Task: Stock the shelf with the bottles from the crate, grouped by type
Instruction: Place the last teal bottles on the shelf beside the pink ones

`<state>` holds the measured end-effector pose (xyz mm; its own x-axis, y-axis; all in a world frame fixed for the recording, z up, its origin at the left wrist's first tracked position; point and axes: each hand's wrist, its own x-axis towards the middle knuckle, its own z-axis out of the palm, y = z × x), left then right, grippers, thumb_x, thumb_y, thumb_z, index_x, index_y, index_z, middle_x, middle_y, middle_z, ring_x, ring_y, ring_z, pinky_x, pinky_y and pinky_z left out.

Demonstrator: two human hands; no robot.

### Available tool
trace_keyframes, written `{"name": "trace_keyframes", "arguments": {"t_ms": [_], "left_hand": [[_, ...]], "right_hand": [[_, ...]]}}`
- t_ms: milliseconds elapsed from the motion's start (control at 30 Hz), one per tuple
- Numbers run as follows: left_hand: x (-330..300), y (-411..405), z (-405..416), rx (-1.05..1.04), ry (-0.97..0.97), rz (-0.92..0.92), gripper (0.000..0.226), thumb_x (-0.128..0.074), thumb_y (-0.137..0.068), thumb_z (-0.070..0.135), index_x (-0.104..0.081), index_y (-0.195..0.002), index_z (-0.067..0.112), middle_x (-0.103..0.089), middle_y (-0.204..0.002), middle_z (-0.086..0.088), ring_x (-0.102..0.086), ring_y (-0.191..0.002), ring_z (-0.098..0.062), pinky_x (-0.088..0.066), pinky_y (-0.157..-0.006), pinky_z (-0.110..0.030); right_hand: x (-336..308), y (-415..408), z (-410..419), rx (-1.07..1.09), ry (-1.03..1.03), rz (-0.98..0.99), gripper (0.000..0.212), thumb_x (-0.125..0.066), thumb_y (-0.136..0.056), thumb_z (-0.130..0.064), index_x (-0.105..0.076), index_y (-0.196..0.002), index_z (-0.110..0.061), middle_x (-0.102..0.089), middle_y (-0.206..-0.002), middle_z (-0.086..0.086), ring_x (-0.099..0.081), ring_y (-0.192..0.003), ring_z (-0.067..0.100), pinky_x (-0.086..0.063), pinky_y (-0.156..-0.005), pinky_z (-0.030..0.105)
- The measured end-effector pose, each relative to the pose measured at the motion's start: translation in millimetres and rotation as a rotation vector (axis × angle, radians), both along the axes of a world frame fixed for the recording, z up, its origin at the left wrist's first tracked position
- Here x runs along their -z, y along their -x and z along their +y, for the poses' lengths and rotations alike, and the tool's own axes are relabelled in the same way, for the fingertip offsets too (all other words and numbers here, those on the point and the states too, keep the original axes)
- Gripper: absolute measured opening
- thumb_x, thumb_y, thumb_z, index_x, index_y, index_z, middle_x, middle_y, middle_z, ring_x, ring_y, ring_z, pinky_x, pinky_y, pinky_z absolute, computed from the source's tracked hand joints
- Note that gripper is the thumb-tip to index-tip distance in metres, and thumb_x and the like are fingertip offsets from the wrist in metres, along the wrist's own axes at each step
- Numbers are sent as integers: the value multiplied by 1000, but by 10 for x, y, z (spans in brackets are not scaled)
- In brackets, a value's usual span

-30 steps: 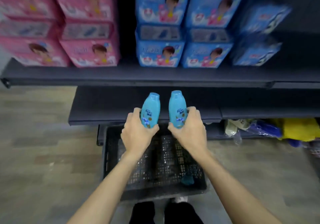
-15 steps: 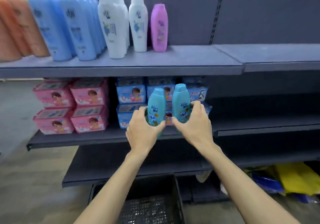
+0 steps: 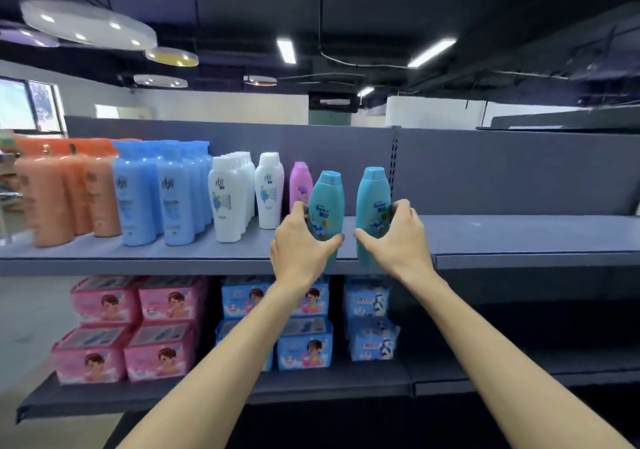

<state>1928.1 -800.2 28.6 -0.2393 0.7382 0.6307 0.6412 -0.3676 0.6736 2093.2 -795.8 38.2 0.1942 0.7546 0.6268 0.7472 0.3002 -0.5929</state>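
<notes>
Left hand (image 3: 299,244): wrapped round lower half of left teal bottle (image 3: 325,206), thumb across front label, fingers behind.
Right hand (image 3: 398,237): wrapped round lower half of right teal bottle (image 3: 372,206), thumb in front, fingers curled round far side.
Teal bottles: both upright, caps up, side by side with a gap between; held at front edge of top shelf (image 3: 502,237); contact of bases with shelf not discernible, hidden by hands.
Nearest neighbour: pink bottle (image 3: 299,181) just left of left teal bottle, standing on top shelf.
Further left along same shelf: white bottles (image 3: 242,195), then blue bottles (image 3: 159,195), then orange bottles (image 3: 65,199), each kind in its own group.
Right of hands: bare grey shelf surface.
Shelf below (image 3: 242,389): pink packs (image 3: 124,330) at left, blue packs (image 3: 304,344) at centre, stacked two high.
Crate: out of frame.
</notes>
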Motion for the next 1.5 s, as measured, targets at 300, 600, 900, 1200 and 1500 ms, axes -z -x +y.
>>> {"name": "trace_keyframes", "arguments": {"t_ms": [300,600,900,1200,1500], "left_hand": [[3,15,702,-6,57,69,59,-81,-68,48,-42,-101,20,-59,-96,3,-60,-90,-22,-48,-71,-35],[76,-181,1347,-27,110,109,63,-80,-70,48,-44,-107,13,-58,-105,-3,-59,-98,-26,-48,-76,-38],[159,-520,2075,-111,101,169,57,-75,-81,43,-43,-112,8,-52,-110,-8,-58,-102,-29,-42,-71,-34],[153,-863,2892,-239,175,173,64,-69,-89,35,-35,-130,-1,-47,-126,-14,-56,-114,-31,-51,-84,-37],[172,-944,3297,-360,193,161,63,-68,-88,36,-36,-130,1,-44,-125,-13,-55,-112,-29,-52,-74,-37]], "right_hand": [[-12,125,671,40,30,29,61,-79,-77,-36,-26,-106,-25,-41,-104,0,-56,-92,25,-54,-76,40],[153,57,1226,41,78,31,83,-77,-78,-31,-15,-134,-35,-43,-109,3,-56,-90,27,-51,-73,40],[123,-237,1917,-12,142,26,82,-75,-79,-29,-15,-135,-32,-43,-118,8,-57,-94,29,-53,-78,42],[140,-403,2528,-106,181,20,80,-74,-81,-25,-17,-137,-24,-37,-114,3,-60,-103,29,-50,-94,49],[162,-416,2764,-121,192,-21,78,-75,-81,-27,-18,-134,-21,-36,-117,6,-59,-103,33,-49,-94,49]]}}
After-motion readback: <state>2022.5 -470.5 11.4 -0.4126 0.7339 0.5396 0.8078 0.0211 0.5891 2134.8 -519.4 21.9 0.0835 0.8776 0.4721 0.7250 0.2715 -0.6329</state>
